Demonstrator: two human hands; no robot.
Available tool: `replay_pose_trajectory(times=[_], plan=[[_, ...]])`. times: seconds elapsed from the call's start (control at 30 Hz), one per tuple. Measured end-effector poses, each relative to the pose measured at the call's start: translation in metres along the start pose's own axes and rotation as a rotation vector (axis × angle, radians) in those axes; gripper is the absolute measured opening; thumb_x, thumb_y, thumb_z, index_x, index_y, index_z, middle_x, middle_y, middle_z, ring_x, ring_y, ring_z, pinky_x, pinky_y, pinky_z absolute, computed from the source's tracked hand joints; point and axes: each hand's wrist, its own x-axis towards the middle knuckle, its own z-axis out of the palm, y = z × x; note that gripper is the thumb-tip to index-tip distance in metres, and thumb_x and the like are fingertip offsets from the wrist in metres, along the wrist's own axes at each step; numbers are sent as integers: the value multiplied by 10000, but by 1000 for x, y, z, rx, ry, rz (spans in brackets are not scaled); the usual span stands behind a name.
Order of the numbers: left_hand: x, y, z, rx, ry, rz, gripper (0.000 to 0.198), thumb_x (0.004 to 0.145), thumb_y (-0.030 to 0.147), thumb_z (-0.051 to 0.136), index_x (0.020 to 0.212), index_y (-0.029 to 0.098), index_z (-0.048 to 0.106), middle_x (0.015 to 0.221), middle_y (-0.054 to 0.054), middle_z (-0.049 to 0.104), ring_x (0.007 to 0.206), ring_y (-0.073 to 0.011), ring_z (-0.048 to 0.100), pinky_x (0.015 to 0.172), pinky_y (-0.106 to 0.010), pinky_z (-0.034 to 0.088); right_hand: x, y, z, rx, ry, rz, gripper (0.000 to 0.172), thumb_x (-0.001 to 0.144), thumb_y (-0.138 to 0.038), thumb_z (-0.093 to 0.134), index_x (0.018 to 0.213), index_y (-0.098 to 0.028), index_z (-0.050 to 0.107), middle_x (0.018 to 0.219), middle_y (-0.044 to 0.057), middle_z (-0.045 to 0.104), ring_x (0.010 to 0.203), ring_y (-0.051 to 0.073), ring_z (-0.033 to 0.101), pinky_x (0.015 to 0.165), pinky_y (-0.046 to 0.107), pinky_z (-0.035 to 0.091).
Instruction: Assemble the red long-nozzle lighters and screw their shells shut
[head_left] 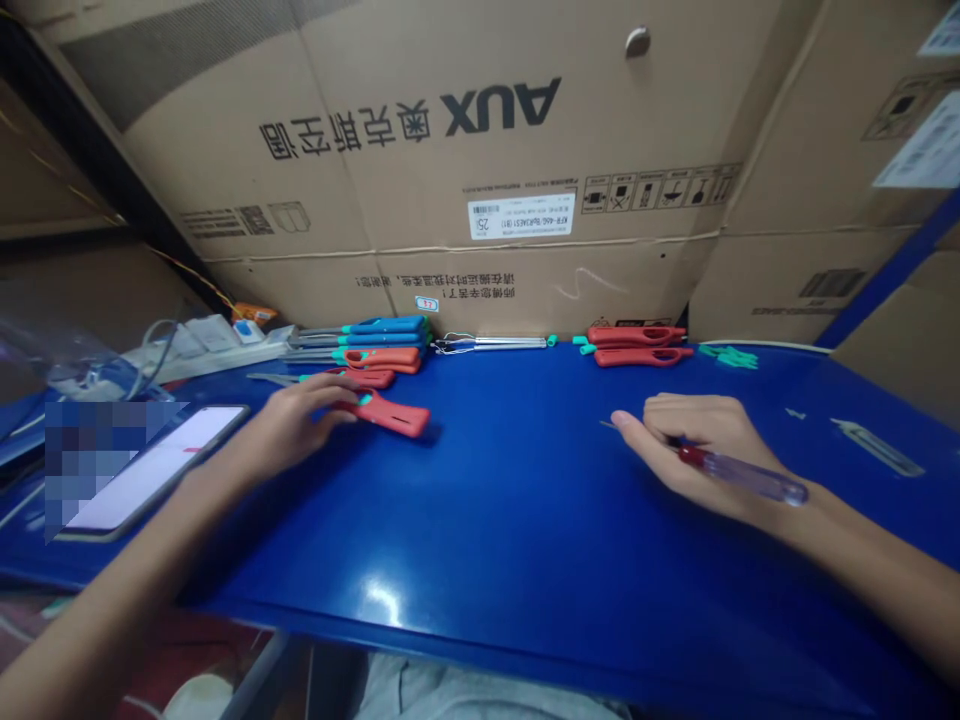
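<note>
On the left of the blue table, my left hand [300, 415] is closed on a red lighter-shaped handle [399, 414] with a green part near the fingers. Just behind it lies another red handle [375, 378], then an orange one [397, 358] and blue ones [386, 335], with long metal tips pointing left. My right hand [697, 435] holds a screwdriver [750, 477] with a clear purple and red handle. Its shaft runs under the fingers, and the thin tip shows beyond the thumb.
Thin metal rods [502, 344] lie at the back middle. Two red handles [637, 346] and green pieces [731, 355] lie at the back right, a clear-cased cutter [877, 447] at the right. A phone [157, 470] and power strip [202, 358] are left. Cardboard [420, 220] stands behind.
</note>
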Motion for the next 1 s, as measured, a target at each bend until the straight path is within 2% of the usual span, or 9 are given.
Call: replay_pose_trajectory(times=[0.1, 0.13, 0.27, 0.43, 0.63, 1.0], plan=[[0, -37, -10, 97, 42, -115, 219, 890, 372, 501, 911, 215, 653, 1116, -42, 672, 1062, -221, 590, 982, -364, 438, 0, 1, 1, 3, -13, -14, 480, 913, -212, 502, 520, -190, 228, 491, -39, 270, 453, 83, 276, 488, 286, 258], [2, -46, -11, 105, 79, -157, 219, 877, 371, 499, 859, 212, 648, 1056, -32, 690, 999, -219, 603, 953, -362, 449, 0, 1, 1, 1, -21, -10, 480, 915, -217, 501, 517, -190, 234, 490, -38, 275, 455, 86, 279, 493, 288, 259], [15, -68, -5, 116, 97, -212, 239, 837, 423, 519, 804, 220, 640, 986, 1, 701, 953, -217, 591, 930, -343, 439, 0, 3, 1, -3, -32, 15, 487, 917, -229, 505, 508, -191, 243, 483, -36, 295, 458, 91, 297, 506, 294, 264], [27, -74, -4, 124, 94, -223, 368, 824, 523, 507, 753, 191, 648, 938, -32, 698, 927, -228, 584, 911, -332, 425, 0, 4, -1, -18, -16, -28, 483, 903, -205, 528, 505, -187, 255, 486, -40, 296, 460, 90, 297, 513, 289, 262], [31, -75, -5, 139, 75, -232, 379, 830, 561, 506, 754, 213, 637, 874, 9, 702, 888, -215, 573, 859, -306, 429, 0, 4, -1, -13, -5, -37, 486, 904, -198, 536, 512, -185, 249, 488, -39, 294, 462, 86, 301, 513, 287, 263], [32, -85, 3, 132, 30, -249, 349, 836, 467, 502, 931, 166, 653, 1049, -56, 684, 1008, -260, 582, 938, -354, 418, 2, 1, -1, -20, -25, -49, 492, 915, -201, 529, 528, -186, 226, 472, -39, 311, 460, 85, 309, 511, 284, 280]])
